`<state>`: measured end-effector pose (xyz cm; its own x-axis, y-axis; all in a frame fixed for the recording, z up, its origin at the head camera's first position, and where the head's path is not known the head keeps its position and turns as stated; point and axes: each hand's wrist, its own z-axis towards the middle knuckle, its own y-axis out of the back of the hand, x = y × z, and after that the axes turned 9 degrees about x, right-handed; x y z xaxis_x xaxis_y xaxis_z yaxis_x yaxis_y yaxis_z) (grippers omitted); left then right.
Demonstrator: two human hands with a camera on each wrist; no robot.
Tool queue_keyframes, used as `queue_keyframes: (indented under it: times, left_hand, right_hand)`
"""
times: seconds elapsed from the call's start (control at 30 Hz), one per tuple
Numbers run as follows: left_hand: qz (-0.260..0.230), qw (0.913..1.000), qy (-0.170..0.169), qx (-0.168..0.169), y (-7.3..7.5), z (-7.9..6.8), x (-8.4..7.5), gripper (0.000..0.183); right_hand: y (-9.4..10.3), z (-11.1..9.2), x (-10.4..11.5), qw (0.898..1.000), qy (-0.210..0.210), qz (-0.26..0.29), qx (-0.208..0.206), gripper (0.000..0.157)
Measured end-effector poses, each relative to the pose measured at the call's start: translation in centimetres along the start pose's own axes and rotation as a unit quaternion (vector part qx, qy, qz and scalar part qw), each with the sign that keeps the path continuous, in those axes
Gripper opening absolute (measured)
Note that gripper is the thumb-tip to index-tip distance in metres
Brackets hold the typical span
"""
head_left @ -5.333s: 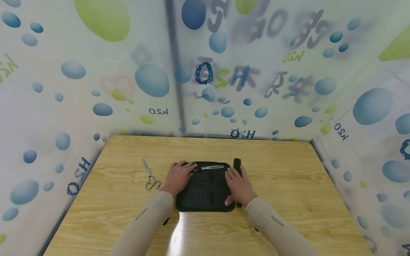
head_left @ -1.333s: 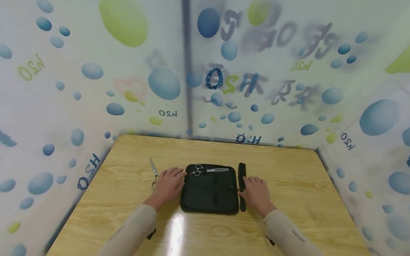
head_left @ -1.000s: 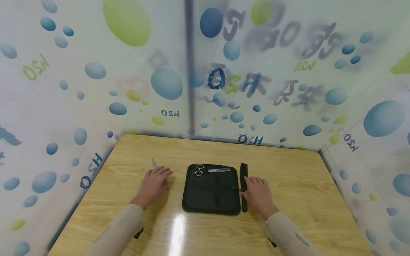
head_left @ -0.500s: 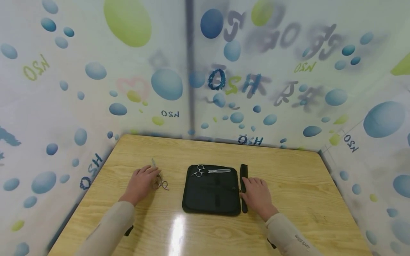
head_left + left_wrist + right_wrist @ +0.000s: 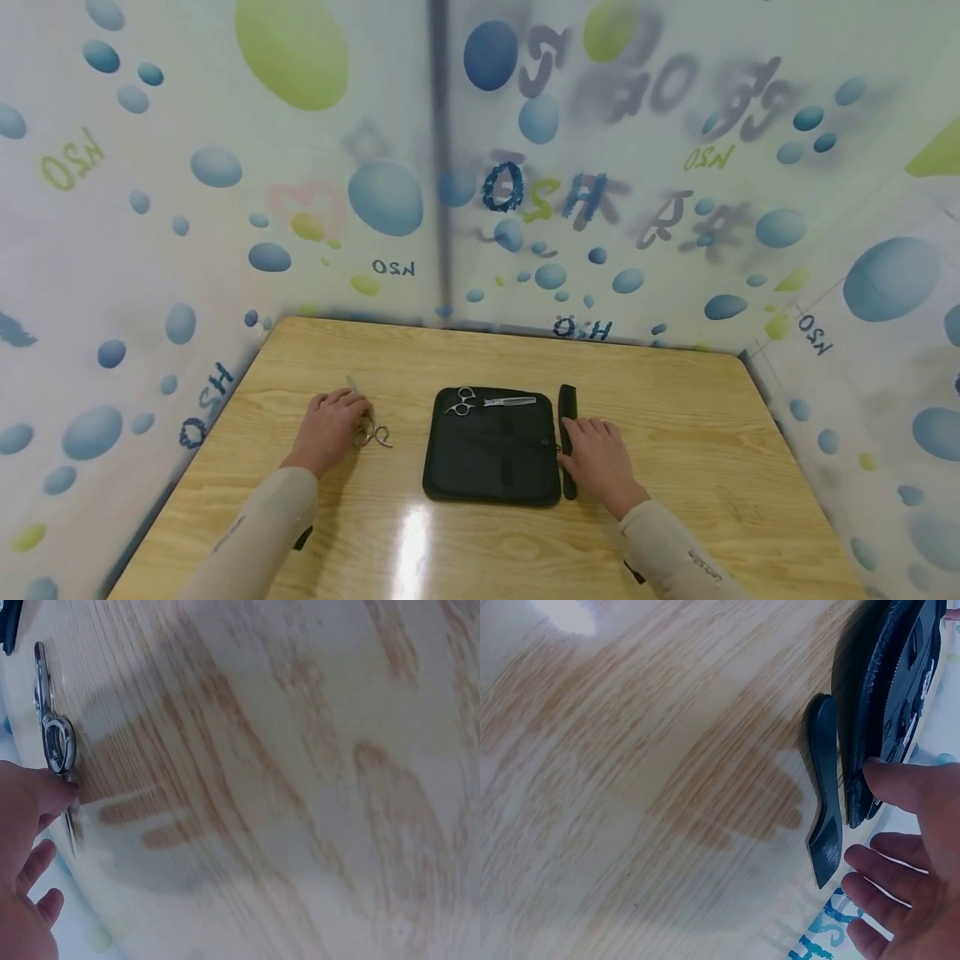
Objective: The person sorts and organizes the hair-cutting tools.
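Note:
My left hand is at the scissors on the left of the table. In the left wrist view, thumb and index finger pinch the scissors just beyond a finger ring; the hand covers part of the blades. Thinning scissors lie along the far side of a black zip case. My right hand is by the case's right edge, fingers loosely extended. Its thumb touches the case in the right wrist view, reaching across a black comb that lies on the table.
The wooden table has a back edge against a patterned wall of blue and green spots. More patterned walls stand at the left and right. A bright light reflection shows on the table's front part.
My left hand has left the case and moved left to the scissors. The right hand has drawn back from the case's top to its right edge, beside the comb.

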<state>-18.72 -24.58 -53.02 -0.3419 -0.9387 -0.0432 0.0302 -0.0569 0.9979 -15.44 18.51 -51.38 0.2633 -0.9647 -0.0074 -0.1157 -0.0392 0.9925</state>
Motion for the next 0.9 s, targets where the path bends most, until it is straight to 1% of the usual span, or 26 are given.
queue_keyframes:
  times: [0.2, 0.3, 0.5, 0.7, 0.9]
  left_hand:
    - [-0.001, 0.9999, 0.011, -0.012, -0.2, 0.2, 0.6, 0.013]
    - [-0.011, 0.9999, 0.007, -0.011, -0.3, 0.1, 0.9, 0.009]
    - [-0.023, 0.9994, -0.011, -0.022, -0.4, -0.4, 1.3, 0.008]
    - [-0.024, 0.9988, -0.027, -0.034, -0.5, -1.0, 1.6, 0.007]
    - [-0.006, 0.9989, -0.024, -0.041, -0.5, -1.4, 1.9, 0.009]
  right_hand:
    - [0.0, 0.0, 0.0, 1.000, 0.006, -0.004, -0.003, 0.062]
    - [0.0, 0.0, 0.0, 1.000, 0.004, 0.000, 0.000, 0.062]
    - [0.1, 0.0, 0.1, 1.000, 0.004, 0.005, 0.000, 0.062]
    - [-0.1, -0.3, 0.0, 1.000, 0.017, -0.002, -0.015, 0.061]
    - [-0.1, -0.4, -0.1, 1.000, 0.017, -0.004, -0.019, 0.062]
